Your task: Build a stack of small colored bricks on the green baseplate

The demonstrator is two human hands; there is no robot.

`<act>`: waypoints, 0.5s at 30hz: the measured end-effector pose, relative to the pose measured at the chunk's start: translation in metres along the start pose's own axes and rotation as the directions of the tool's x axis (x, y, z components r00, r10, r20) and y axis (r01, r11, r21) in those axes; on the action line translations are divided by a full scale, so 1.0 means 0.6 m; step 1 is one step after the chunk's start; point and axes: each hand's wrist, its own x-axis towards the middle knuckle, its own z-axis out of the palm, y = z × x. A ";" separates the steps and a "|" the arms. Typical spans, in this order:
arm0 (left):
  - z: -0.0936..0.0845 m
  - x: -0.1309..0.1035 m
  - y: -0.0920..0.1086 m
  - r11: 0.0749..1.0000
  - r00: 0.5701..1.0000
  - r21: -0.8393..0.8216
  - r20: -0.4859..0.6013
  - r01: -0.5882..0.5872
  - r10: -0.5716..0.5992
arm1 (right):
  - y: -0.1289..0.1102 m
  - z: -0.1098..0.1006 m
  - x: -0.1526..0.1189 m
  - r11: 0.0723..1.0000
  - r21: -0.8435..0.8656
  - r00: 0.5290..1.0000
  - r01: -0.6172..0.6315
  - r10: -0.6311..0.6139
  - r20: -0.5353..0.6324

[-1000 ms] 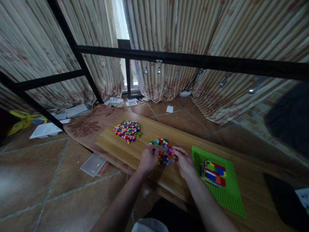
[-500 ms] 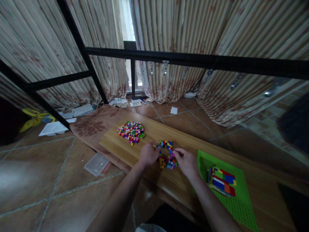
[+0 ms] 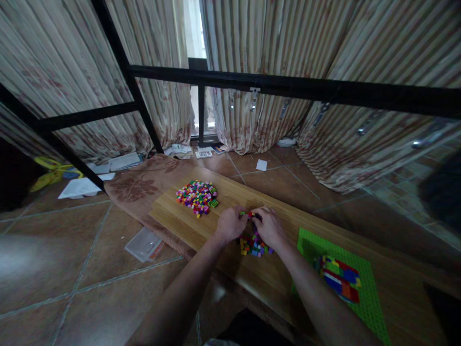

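Observation:
Small colourful toy bricks (image 3: 249,215) show between my two hands on the wooden table. My left hand (image 3: 231,225) has its fingers curled in at the left of them. From the right, my right hand (image 3: 269,227) closes on the same bricks with bent fingers. The fingertips partly cover the bricks, and I cannot tell whether they are lifted. Just nearer to me lies a loose patch of mixed bricks (image 3: 255,246), partly under the right hand's shadow.
A larger heap of small bricks (image 3: 196,196) lies on the left of the wooden table (image 3: 173,206). Right of my hands, a green baseplate (image 3: 367,283) carries a flat multicoloured brick build (image 3: 342,278). A clear plastic box (image 3: 143,244) sits on the floor.
Both hands have moved closer together and slightly away from me, onto the far part of the brick patch. The view has shifted a little.

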 end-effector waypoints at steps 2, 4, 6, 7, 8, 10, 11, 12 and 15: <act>0.000 -0.004 0.003 0.992 0.998 -0.115 0.030 -0.052 0.056 | -0.001 -0.009 -0.016 0.981 0.189 0.999 -0.029 0.025 0.024; 0.000 -0.013 0.006 0.974 0.993 -0.206 0.040 -0.097 0.107 | -0.005 -0.016 -0.033 0.930 0.359 0.997 -0.070 0.050 0.066; -0.001 -0.026 0.009 0.964 0.993 -0.245 0.040 -0.100 0.113 | -0.014 -0.021 -0.047 0.879 0.463 0.992 -0.114 0.075 0.101; 0.000 -0.032 0.012 0.961 0.994 -0.259 0.039 -0.093 0.107 | -0.020 -0.023 -0.052 0.854 0.504 0.990 -0.133 0.092 0.106; 0.000 -0.037 0.015 0.957 0.994 -0.278 0.036 -0.088 0.102 | -0.027 -0.023 -0.057 0.824 0.546 0.988 -0.150 0.112 0.103; 0.005 -0.047 0.021 0.937 0.996 -0.341 0.017 -0.074 0.085 | -0.043 -0.021 -0.065 0.756 0.632 0.985 -0.170 0.158 0.076; 0.009 -0.051 0.025 0.919 0.998 -0.391 0.000 -0.056 0.061 | -0.051 -0.018 -0.069 0.715 0.676 0.979 -0.182 0.195 0.057; 0.014 -0.056 0.029 0.890 1.000 -0.456 -0.015 -0.028 0.023 | -0.060 -0.014 -0.074 0.666 0.720 0.969 -0.197 0.242 0.042; 0.032 -0.078 0.041 0.702 0.988 -0.705 -0.010 0.102 -0.154 | -0.087 0.002 -0.095 0.504 0.832 0.923 -0.233 0.384 0.025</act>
